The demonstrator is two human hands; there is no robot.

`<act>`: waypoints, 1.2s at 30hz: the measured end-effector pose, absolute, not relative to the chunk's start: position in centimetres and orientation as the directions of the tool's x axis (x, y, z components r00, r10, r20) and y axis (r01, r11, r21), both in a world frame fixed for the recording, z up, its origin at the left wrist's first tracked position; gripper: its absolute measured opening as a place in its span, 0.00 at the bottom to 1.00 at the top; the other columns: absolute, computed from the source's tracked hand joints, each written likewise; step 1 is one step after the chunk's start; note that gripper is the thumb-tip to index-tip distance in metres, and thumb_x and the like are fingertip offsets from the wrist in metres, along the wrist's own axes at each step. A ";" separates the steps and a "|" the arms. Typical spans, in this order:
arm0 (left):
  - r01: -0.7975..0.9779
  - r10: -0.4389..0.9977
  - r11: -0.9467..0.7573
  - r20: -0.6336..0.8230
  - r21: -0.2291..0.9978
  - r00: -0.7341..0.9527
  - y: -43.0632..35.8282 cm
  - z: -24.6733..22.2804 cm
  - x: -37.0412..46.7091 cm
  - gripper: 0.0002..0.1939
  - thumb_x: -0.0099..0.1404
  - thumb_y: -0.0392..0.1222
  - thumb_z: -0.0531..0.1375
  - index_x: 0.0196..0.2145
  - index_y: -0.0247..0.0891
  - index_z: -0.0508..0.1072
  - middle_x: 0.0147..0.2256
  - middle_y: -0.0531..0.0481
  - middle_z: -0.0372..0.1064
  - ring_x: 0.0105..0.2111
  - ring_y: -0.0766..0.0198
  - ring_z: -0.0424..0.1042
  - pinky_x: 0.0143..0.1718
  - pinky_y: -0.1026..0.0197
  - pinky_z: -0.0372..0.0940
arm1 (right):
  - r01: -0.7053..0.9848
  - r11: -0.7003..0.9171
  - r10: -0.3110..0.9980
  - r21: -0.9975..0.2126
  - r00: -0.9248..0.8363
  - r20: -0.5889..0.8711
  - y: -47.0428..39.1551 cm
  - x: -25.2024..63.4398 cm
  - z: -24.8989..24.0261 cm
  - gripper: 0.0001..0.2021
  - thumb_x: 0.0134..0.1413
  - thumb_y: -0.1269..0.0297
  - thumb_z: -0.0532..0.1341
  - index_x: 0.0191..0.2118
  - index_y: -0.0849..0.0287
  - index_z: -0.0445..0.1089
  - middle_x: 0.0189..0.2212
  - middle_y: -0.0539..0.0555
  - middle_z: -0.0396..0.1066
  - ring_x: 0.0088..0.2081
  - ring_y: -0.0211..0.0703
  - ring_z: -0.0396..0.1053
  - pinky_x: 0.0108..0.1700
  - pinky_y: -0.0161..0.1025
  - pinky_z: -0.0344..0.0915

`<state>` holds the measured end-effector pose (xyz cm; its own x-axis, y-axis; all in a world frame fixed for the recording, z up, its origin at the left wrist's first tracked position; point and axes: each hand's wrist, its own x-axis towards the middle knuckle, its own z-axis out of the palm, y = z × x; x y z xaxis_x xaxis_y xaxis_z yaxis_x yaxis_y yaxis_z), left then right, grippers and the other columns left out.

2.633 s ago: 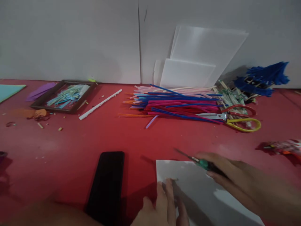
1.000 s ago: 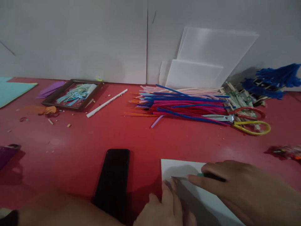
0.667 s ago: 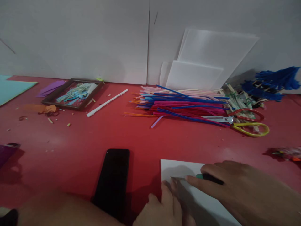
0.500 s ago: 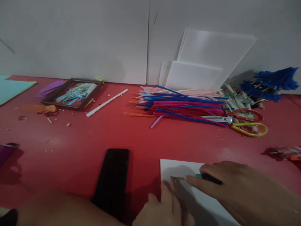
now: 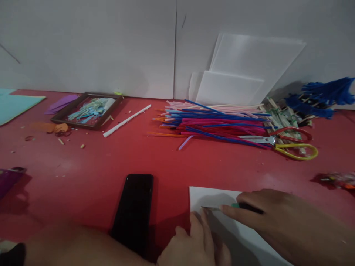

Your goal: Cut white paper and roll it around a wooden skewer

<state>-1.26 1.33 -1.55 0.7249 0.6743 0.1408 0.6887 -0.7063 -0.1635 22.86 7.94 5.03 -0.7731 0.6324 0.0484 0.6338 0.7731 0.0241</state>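
Observation:
A white sheet lies on the red table near its front edge. My right hand is closed round a craft knife with a black and green handle. Its thin blade points left, and the tip meets my left fingertips. Over the left part of the sheet, my left hand has its fingers bent and pressed together. Whatever they may pinch beside the blade is too small and dim to name. A black phone lies flat to the left of that hand.
Pipe cleaners lie in a bundle at the back, with scissors on top. White sheets lean on the wall. A brown frame holding paper shreds, purple paper and a white stick lie left.
The view has shifted very slightly. Both hands and the knife keep almost the same place over the white sheet.

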 end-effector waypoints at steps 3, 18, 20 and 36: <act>0.692 0.679 -0.698 0.138 -0.183 0.721 1.4 -1.6 -1.3 0.17 0.66 0.38 0.58 0.53 0.40 0.70 0.50 0.35 0.75 0.39 0.52 0.78 0.21 0.66 0.67 | 0.617 0.787 0.617 0.004 -0.786 0.036 8.1 23.0 5.2 0.30 0.40 0.82 0.54 0.49 0.49 0.71 0.30 0.47 0.76 0.24 0.39 0.72 0.26 0.37 0.60; 0.673 0.656 -0.719 0.151 -0.173 0.739 1.6 -1.7 -1.3 0.15 0.67 0.39 0.58 0.51 0.38 0.71 0.50 0.33 0.74 0.39 0.52 0.78 0.19 0.67 0.66 | 0.619 0.785 0.619 -0.008 -0.784 0.051 8.1 23.4 5.2 0.31 0.38 0.84 0.53 0.48 0.49 0.72 0.31 0.47 0.77 0.24 0.38 0.72 0.26 0.36 0.62; 0.678 0.663 -0.714 0.143 -0.175 0.735 1.7 -1.6 -1.3 0.15 0.67 0.39 0.58 0.52 0.38 0.71 0.50 0.33 0.74 0.39 0.52 0.78 0.19 0.68 0.66 | 0.627 0.779 0.626 -0.010 -0.778 0.055 8.1 23.5 5.3 0.32 0.37 0.84 0.53 0.48 0.48 0.72 0.31 0.46 0.77 0.24 0.39 0.73 0.27 0.36 0.62; 0.672 0.655 -0.718 0.150 -0.180 0.740 1.8 -1.5 -1.3 0.15 0.67 0.40 0.58 0.51 0.37 0.71 0.50 0.32 0.74 0.39 0.51 0.78 0.20 0.66 0.68 | 0.639 0.769 0.640 -0.023 -0.768 0.026 7.9 24.0 5.2 0.32 0.40 0.84 0.53 0.50 0.46 0.71 0.31 0.46 0.76 0.25 0.39 0.72 0.28 0.36 0.60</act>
<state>-1.27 1.76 -1.53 0.7405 0.6552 0.1497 0.6720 -0.7183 -0.1801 23.96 7.89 5.21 -0.7683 0.6395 0.0265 0.6391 0.7688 -0.0227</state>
